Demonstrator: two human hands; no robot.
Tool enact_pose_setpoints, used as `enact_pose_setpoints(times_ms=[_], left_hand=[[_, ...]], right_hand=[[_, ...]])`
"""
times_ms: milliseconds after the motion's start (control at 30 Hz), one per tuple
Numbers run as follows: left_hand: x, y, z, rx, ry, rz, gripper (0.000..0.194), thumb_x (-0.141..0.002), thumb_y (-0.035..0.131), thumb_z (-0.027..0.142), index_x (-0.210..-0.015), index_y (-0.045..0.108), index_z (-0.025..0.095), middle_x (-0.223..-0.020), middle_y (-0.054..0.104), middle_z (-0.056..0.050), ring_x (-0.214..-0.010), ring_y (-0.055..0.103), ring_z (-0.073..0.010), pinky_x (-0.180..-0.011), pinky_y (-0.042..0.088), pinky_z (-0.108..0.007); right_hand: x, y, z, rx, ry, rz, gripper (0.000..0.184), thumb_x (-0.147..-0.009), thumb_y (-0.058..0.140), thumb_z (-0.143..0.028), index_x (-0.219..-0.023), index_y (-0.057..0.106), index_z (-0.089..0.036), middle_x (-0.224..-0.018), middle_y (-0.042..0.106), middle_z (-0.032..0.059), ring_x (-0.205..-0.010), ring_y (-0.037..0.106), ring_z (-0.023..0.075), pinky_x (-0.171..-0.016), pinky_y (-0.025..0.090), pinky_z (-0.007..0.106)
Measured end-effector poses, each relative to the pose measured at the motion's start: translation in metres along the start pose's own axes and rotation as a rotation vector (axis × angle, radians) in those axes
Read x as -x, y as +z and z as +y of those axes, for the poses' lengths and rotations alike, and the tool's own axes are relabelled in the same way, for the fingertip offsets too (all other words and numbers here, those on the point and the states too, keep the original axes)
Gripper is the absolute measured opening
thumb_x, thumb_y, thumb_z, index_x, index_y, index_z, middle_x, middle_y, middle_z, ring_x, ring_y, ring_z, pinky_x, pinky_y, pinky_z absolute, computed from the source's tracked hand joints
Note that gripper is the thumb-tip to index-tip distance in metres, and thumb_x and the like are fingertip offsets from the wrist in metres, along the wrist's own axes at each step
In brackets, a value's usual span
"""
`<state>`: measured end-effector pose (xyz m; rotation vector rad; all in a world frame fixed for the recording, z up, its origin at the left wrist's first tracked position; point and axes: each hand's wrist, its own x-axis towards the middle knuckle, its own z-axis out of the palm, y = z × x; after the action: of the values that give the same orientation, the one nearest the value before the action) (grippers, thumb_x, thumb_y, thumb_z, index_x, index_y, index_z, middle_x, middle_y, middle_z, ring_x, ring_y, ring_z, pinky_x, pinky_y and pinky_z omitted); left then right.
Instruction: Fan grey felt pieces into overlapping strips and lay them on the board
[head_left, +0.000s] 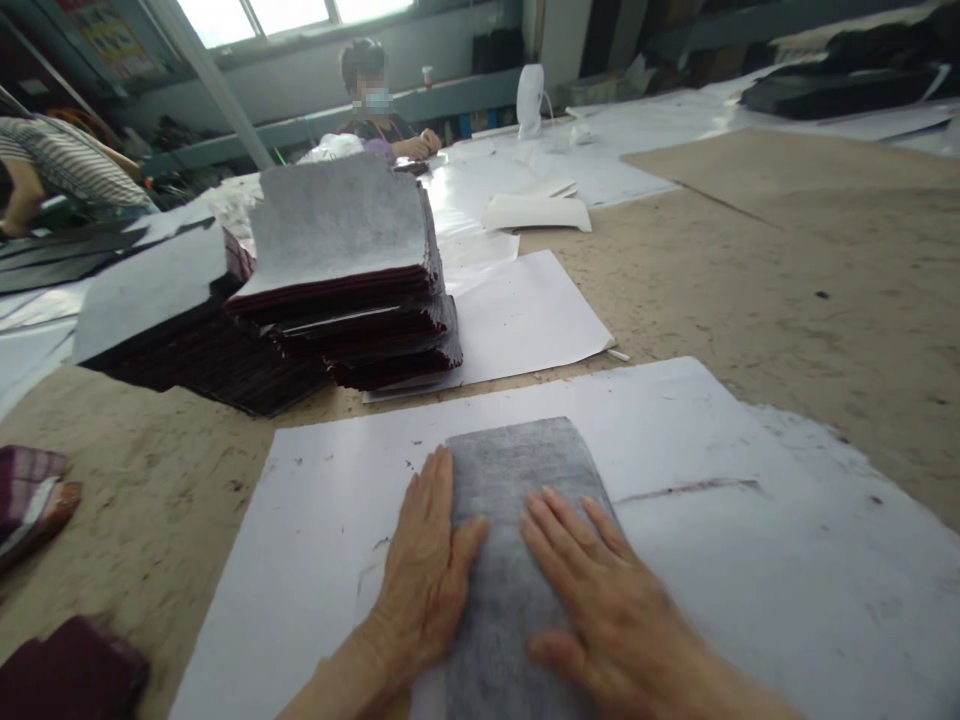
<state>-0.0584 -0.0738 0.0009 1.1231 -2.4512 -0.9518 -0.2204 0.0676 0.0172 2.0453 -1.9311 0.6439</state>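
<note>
1. In the head view, nearest, the gray fabric piece lies flat on a white sheet, its long axis running away from the person, nearly straight ahead. Its short far edge points toward the stacks' side of the table; its near end passes out of the frame.
2. The left hand is open and flat along the piece's left edge, fingers together and pointing away, thumb out over the fabric. It grasps nothing.
3. The right hand lies open across the piece's right side, fingers slightly spread and angled forward-left, pinching nothing.
4. At lower left is a dark maroon cloth.
5. Beyond the sheet, to the left, stand a gray-topped stack with maroon edges and, beside it, a lower, pale-topped stack.
6. Farthest, a masked person is beyond the stacks, near a white upright object.
</note>
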Motion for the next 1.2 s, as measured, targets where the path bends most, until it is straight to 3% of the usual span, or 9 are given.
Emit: enact_pose_setpoints(times_ms=[133,267,367,500,633,733,833,1000,1200], left_hand=[[0.011,0.014,-0.012,-0.176,0.089,-0.052,0.062,-0.092,0.029,0.040,-0.144,0.010,0.011,-0.151,0.016,-0.013,-0.139,0.011,-0.0215,-0.114,0.012,-0.049],[0.009,0.015,-0.017,-0.196,0.125,-0.010,0.060,-0.093,0.026,0.039,-0.145,0.007,0.014,-0.151,0.016,-0.011,-0.139,0.011,-0.0207,-0.114,0.013,-0.051],[0.009,0.012,-0.015,-0.173,0.131,0.008,0.057,-0.094,0.025,0.036,-0.145,0.007,0.017,-0.151,0.017,-0.009,-0.139,0.013,-0.0199,-0.114,0.013,-0.050],[0.006,0.009,-0.013,-0.132,0.088,0.018,0.056,-0.094,0.026,0.036,-0.144,0.014,0.015,-0.150,0.020,-0.010,-0.139,0.015,-0.0207,-0.114,0.016,-0.050],[-0.008,0.006,-0.020,-0.102,0.090,0.093,0.052,-0.092,0.032,0.039,-0.137,0.033,0.012,-0.144,0.036,-0.012,-0.134,0.030,-0.0231,-0.111,0.027,-0.047],[-0.022,-0.001,-0.022,-0.160,0.216,0.113,0.047,-0.087,0.044,0.039,-0.127,0.047,0.014,-0.131,0.052,-0.012,-0.123,0.043,-0.0252,-0.105,0.034,-0.047],[-0.038,-0.010,-0.012,-0.253,0.258,0.023,0.043,-0.080,0.056,0.032,-0.119,0.052,0.017,-0.119,0.058,-0.010,-0.111,0.049,-0.0267,-0.097,0.038,-0.046],[-0.060,-0.023,0.013,-0.319,0.073,-0.206,0.037,-0.067,0.064,0.026,-0.103,0.054,0.020,-0.096,0.059,-0.005,-0.094,0.052,-0.0243,-0.084,0.040,-0.042],[-0.069,-0.022,0.016,-0.297,-0.042,-0.198,0.027,-0.059,0.067,0.027,-0.081,0.052,0.021,-0.087,0.055,-0.003,-0.086,0.051,-0.0231,-0.074,0.039,-0.036]], right_hand=[[0.014,0.007,-0.009,0.089,-0.158,-0.211,0.068,-0.083,0.043,-0.059,-0.130,0.045,-0.010,-0.138,0.042,0.0140,-0.130,0.034,0.0302,-0.100,0.037,0.048],[0.009,-0.004,-0.006,0.084,-0.108,-0.094,0.071,-0.082,0.044,-0.061,-0.130,0.046,-0.009,-0.138,0.041,0.0155,-0.132,0.029,0.0309,-0.108,0.023,0.050],[0.015,-0.003,-0.008,0.072,-0.196,-0.086,0.071,-0.081,0.040,-0.065,-0.129,0.047,-0.013,-0.138,0.044,0.0098,-0.133,0.028,0.0271,-0.113,0.010,0.047],[0.025,0.001,-0.010,0.054,-0.293,-0.137,0.073,-0.081,0.036,-0.069,-0.125,0.052,-0.013,-0.133,0.050,0.0079,-0.128,0.038,0.0254,-0.112,0.018,0.045],[0.016,-0.006,0.004,-0.087,-0.091,-0.011,0.031,-0.086,0.051,-0.031,-0.110,0.059,-0.014,-0.114,0.063,0.0081,-0.112,0.053,0.0194,-0.099,0.041,0.035],[-0.002,-0.005,0.029,-0.149,0.136,0.066,0.021,-0.084,0.052,-0.020,-0.102,0.061,-0.014,-0.103,0.066,0.0095,-0.099,0.059,0.0170,-0.087,0.049,0.031],[-0.024,0.005,0.055,-0.171,0.286,-0.104,0.030,-0.077,0.062,-0.021,-0.105,0.059,-0.012,-0.107,0.063,0.0110,-0.103,0.055,0.0212,-0.090,0.046,0.036],[-0.058,0.014,0.073,-0.189,0.379,-0.408,0.044,-0.061,0.073,-0.020,-0.103,0.060,-0.015,-0.104,0.063,0.0087,-0.101,0.053,0.0233,-0.087,0.044,0.035],[-0.072,0.009,0.074,-0.153,0.544,-0.556,0.034,-0.053,0.076,-0.032,-0.081,0.060,-0.019,-0.084,0.061,0.0034,-0.083,0.054,0.0202,-0.064,0.040,0.027]])
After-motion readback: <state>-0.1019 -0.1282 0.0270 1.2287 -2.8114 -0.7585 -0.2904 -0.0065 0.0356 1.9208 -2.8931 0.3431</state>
